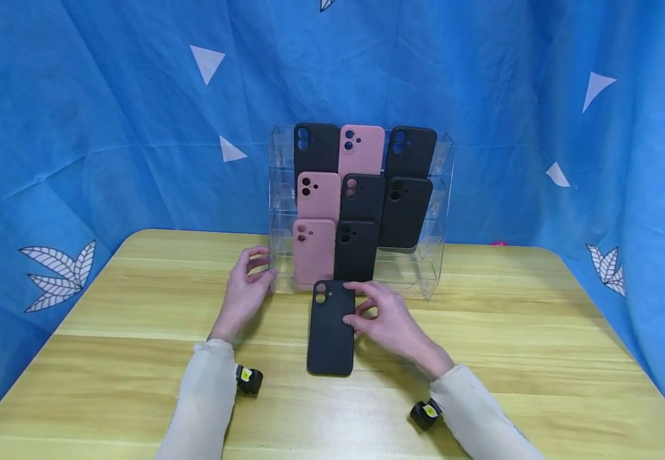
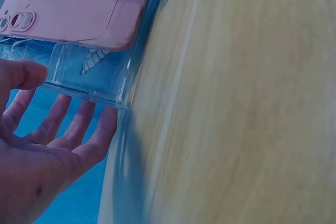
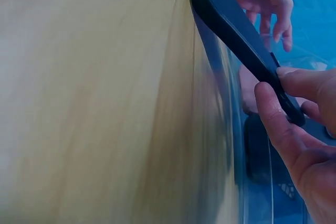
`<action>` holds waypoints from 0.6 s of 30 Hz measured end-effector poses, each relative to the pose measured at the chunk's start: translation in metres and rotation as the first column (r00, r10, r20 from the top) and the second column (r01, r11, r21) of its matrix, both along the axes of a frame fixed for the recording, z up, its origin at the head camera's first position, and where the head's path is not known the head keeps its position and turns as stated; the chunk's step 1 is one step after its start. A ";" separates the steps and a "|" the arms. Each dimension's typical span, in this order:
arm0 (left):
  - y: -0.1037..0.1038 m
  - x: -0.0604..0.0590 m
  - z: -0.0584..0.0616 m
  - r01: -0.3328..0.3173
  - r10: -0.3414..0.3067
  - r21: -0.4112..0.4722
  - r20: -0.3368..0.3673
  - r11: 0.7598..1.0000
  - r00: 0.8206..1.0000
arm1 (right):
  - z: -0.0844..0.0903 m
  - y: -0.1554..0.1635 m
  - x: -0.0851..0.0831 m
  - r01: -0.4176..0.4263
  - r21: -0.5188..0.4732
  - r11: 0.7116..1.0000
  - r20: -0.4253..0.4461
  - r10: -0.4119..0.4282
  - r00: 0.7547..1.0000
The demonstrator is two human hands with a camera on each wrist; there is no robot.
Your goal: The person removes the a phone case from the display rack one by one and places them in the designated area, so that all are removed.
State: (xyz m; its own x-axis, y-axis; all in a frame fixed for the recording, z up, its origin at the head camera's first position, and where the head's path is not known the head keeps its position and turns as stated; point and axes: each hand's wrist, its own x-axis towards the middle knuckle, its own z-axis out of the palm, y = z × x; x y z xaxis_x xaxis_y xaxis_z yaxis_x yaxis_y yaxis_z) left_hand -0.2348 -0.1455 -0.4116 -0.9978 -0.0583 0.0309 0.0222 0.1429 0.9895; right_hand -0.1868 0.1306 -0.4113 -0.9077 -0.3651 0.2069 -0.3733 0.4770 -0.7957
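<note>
Between thumb and fingertips, the right hand (image 1: 392,322) pinches a matte black phone case (image 1: 331,329) by its right edge, held above the wooden table (image 1: 539,332). Just behind it, blocking the way forward, stands a clear acrylic rack (image 1: 438,211) holding pink and black cases. Relaxed and open, the left hand (image 1: 246,291) touches the rack's left side.

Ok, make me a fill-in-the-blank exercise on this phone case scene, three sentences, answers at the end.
1. The right hand pinches a ____ case by its edge.
2. The left hand touches the clear ____ at its side.
3. The cases standing in the stand are black or ____.

Missing words: black; stand; pink
</note>
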 end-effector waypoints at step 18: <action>0.000 -0.001 -0.001 0.004 -0.004 -0.001 0.010 1.000 1.000 | -0.003 -0.023 -0.011 -0.026 0.050 0.998 0.143 0.018 0.989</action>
State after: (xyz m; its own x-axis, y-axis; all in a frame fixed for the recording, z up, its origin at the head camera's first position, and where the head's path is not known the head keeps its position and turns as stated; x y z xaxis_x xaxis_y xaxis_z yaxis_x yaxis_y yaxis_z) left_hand -0.2357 -0.1456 -0.4124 -0.9983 -0.0545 0.0209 0.0129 0.1437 0.9895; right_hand -0.1973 0.1081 -0.4140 -0.9181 -0.3923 0.0561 -0.2684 0.5116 -0.8162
